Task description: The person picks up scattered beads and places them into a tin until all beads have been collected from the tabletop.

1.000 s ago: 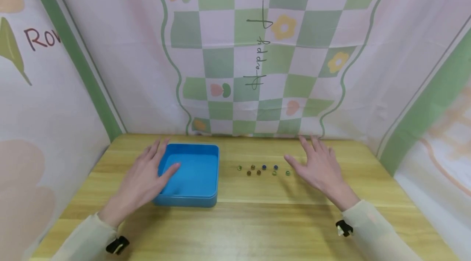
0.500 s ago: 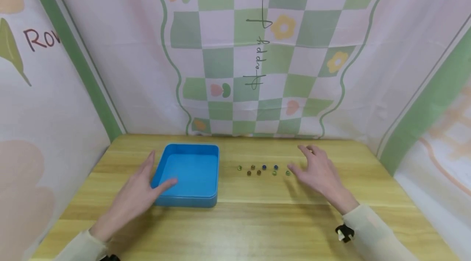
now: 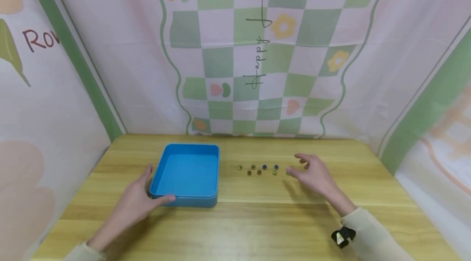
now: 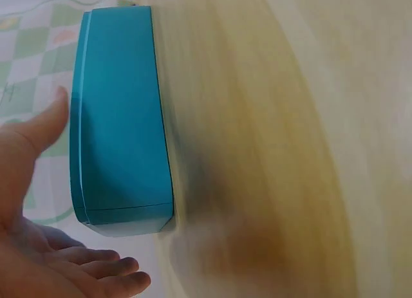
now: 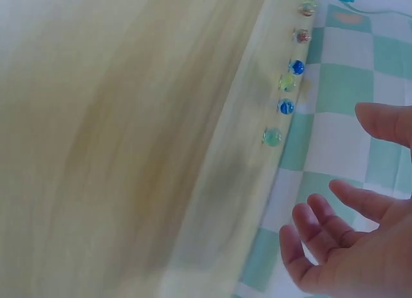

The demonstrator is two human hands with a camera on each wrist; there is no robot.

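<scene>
A square blue open box [image 3: 195, 202] stands on the wooden table, left of the middle. My left hand [image 3: 133, 201] is at its front left corner, thumb reaching along the front rim and fingers spread beside the left wall. In the left wrist view the box [image 4: 122, 118] lies between thumb and relaxed fingers, nothing gripped. Right of the box are several small glass marbles in two loose rows, among them a blue marble [image 3: 264, 167] and an amber marble [image 3: 259, 172]. Above the rightmost green marble [image 5: 273, 137] hovers my right hand [image 3: 317, 175], thumb and fingers apart, holding nothing.
The light wooden table [image 3: 235, 232] ends at a hanging checked cloth [image 3: 257, 89] behind the box and marbles. More printed cloth hangs at the left and right. A black wrist strap [image 3: 343, 237] sits on the right sleeve.
My left hand has come down and toward me, from over the box's left side to its front left corner. My right hand has lowered toward the rightmost marble, its fingers bending more. Box and marbles stay put.
</scene>
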